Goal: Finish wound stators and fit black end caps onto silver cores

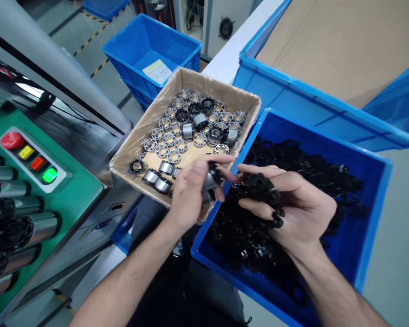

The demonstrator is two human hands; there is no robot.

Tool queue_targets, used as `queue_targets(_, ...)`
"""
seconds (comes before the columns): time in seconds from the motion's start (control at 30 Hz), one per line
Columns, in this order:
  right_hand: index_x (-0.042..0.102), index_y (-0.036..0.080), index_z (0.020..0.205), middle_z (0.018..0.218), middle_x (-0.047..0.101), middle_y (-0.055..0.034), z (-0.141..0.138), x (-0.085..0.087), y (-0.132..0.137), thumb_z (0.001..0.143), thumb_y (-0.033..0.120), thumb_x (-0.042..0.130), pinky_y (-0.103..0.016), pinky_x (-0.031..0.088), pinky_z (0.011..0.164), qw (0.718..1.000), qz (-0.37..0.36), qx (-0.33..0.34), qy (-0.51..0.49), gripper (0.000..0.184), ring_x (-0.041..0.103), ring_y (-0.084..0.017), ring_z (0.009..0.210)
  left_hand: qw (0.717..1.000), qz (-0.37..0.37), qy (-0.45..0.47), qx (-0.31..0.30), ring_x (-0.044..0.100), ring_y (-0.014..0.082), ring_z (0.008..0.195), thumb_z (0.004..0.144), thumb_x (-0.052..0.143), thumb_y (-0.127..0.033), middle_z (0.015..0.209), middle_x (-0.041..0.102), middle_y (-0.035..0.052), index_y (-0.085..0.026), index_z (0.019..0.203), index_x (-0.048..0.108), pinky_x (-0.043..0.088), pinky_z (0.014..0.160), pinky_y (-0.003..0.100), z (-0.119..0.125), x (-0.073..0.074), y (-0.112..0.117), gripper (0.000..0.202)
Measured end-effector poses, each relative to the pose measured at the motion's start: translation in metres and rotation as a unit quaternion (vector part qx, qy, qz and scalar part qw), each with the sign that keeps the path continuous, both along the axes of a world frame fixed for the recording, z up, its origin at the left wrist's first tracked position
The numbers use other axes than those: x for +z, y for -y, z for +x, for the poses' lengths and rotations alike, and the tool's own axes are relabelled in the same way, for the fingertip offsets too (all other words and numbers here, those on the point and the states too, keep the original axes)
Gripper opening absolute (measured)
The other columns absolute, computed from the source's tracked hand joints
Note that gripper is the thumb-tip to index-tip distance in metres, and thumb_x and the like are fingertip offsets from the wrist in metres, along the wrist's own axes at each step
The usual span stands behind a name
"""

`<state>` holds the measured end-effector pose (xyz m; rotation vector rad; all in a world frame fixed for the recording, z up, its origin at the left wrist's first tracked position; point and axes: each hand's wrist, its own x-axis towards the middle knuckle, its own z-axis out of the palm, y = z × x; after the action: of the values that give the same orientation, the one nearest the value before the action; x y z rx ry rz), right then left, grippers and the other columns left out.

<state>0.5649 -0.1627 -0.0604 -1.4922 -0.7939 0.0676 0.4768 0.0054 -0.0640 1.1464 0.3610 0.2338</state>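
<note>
My left hand pinches a small metal ring with a black plastic part on it, at the near corner of a plastic-lined cardboard box. The box holds several silver metal rings. My right hand is cupped palm-up around a clump of black plastic rings, fingers curled, fingertips almost touching my left hand. It hovers over a blue bin filled with more black plastic rings.
At the left is a green machine panel with red, yellow and green buttons and steel rods carrying black parts. Other blue bins stand behind. A cardboard sheet covers the far right bin.
</note>
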Motion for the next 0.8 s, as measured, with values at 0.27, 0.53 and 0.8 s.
queue_targets(0.27,0.071,0.025,0.079,0.124,0.09,-0.0076,0.0006,0.0038,0.0014,0.078,0.02,0.113,-0.043,0.076,0.079,0.999,-0.029,-0.014,0.019,0.042,0.09,-0.029,0.095,1.0,-0.016,-0.014,0.013,0.071,0.0151,0.056,0.111,0.062,-0.08,0.1,0.088,0.0055,-0.022,0.107,0.073,0.056,0.055,0.028,0.0032,-0.0042,-0.0018,0.058)
queue_targets(0.53,0.069,0.024,0.079,0.119,0.092,-0.0055,-0.004,0.0073,-0.0008,0.081,0.007,0.105,-0.033,0.075,0.078,0.998,-0.045,-0.011,-0.042,0.04,0.091,-0.024,0.095,0.996,-0.076,-0.05,-0.002,0.063,0.0144,0.056,0.114,0.063,-0.069,0.086,0.072,0.0,-0.025,0.123,0.075,0.051,0.05,0.027,0.0094,-0.0016,-0.004,0.047)
queue_targets(0.8,0.083,0.025,0.096,0.117,0.091,-0.0068,-0.0013,0.0104,0.0011,0.092,0.01,0.095,-0.032,0.075,0.068,0.997,-0.019,0.044,-0.06,0.019,0.089,-0.022,0.083,0.993,-0.063,-0.034,-0.089,0.06,0.0157,0.059,0.109,0.075,-0.076,0.075,0.063,-0.0025,-0.027,0.128,0.069,0.048,0.05,0.024,0.0057,-0.004,-0.0032,0.053)
